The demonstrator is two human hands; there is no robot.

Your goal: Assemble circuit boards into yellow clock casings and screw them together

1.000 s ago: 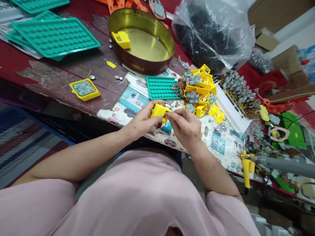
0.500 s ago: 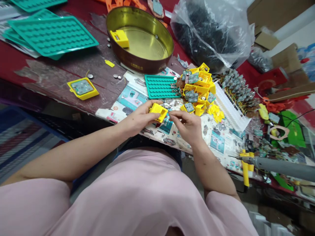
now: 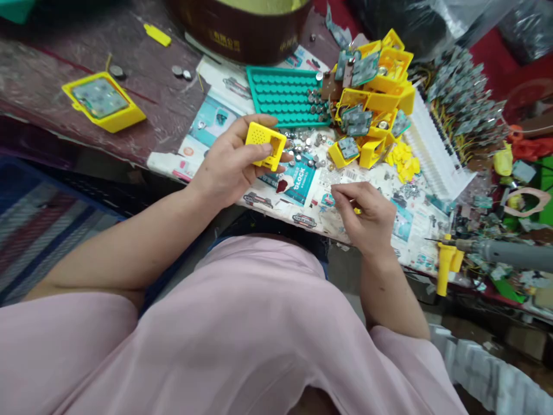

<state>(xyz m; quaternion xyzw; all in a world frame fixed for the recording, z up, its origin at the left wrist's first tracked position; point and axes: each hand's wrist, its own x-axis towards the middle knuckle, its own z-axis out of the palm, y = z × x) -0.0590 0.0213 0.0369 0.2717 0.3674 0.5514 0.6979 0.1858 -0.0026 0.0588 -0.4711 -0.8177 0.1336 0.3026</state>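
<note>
My left hand point(image 3: 224, 164) is closed around a yellow plastic case point(image 3: 258, 138), its thumb across the face. The case has a patch of small holes and a rectangular opening. Apart from it, to the right, my right hand point(image 3: 367, 216) is pinched above the printed sheet. A small yellow plastic piece point(image 3: 357, 211) shows between its curled fingers, most of it hidden. Loose button cells point(image 3: 309, 153) lie just beyond the held case. Behind them, a green ridged tray point(image 3: 285, 95) touches a heap of yellow cases with circuit boards point(image 3: 367, 101).
A yellow case with a circuit board point(image 3: 103, 104) sits at the left. A round tin point(image 3: 233, 34) stands at the back. On the right are small yellow pieces point(image 3: 404, 161), a white rack point(image 3: 436, 144) of wired circuit boards, and a soldering iron point(image 3: 501, 251) pointing left.
My hands have drawn apart: the right has moved away from the yellow case, which stays in the left. The view has shifted closer to the table.
</note>
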